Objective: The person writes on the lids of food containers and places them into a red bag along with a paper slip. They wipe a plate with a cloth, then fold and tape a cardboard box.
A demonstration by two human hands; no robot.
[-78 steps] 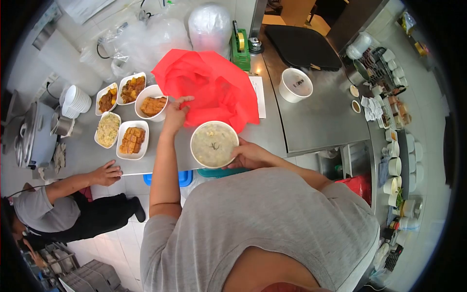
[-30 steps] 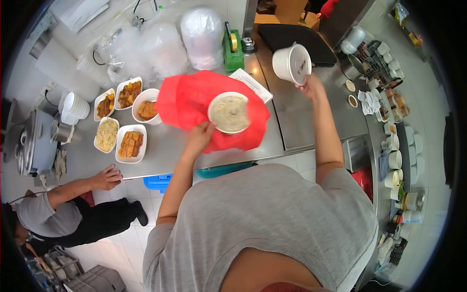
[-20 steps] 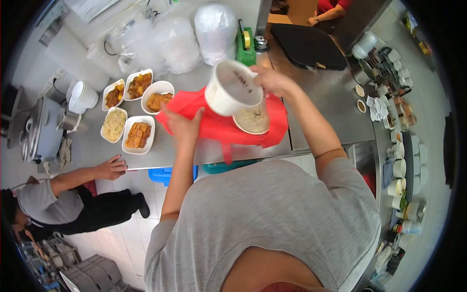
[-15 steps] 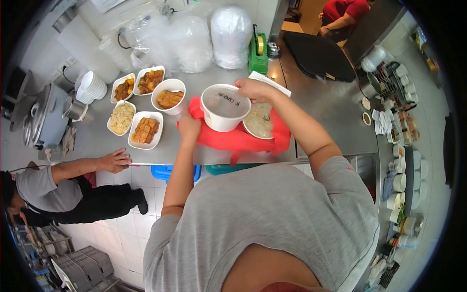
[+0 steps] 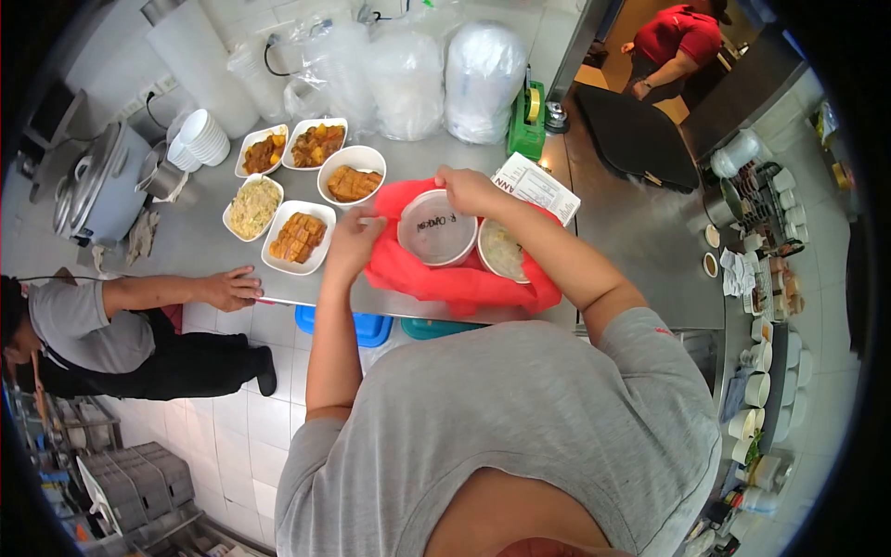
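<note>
A red bag (image 5: 422,278) lies open on the steel counter. Inside it sits a round tub (image 5: 436,229) with a clear lid bearing black handwriting, and right beside that a second lidded tub (image 5: 504,252). My right hand (image 5: 467,192) is closed at the upper right rim of the marked tub, by the bag's edge. With fingers pinched together, my left hand (image 5: 355,243) grips the left edge of the red bag. Just above my left hand stands a round white bowl (image 5: 352,175) of sliced fried food. A printed white slip (image 5: 538,188) lies behind my right forearm.
Square bowls of food (image 5: 298,239) stand at the left. Plastic-wrapped containers (image 5: 483,84), a green tape dispenser (image 5: 527,125) and a black tray (image 5: 633,139) line the back. A co-worker's hand (image 5: 232,289) rests on the counter's front edge. Another person in red (image 5: 682,46) stands beyond.
The marked tub has gone down into the red bag beside the other tub. My left hand has lifted the bag's left edge. The view has shifted, and the white slip shows more.
</note>
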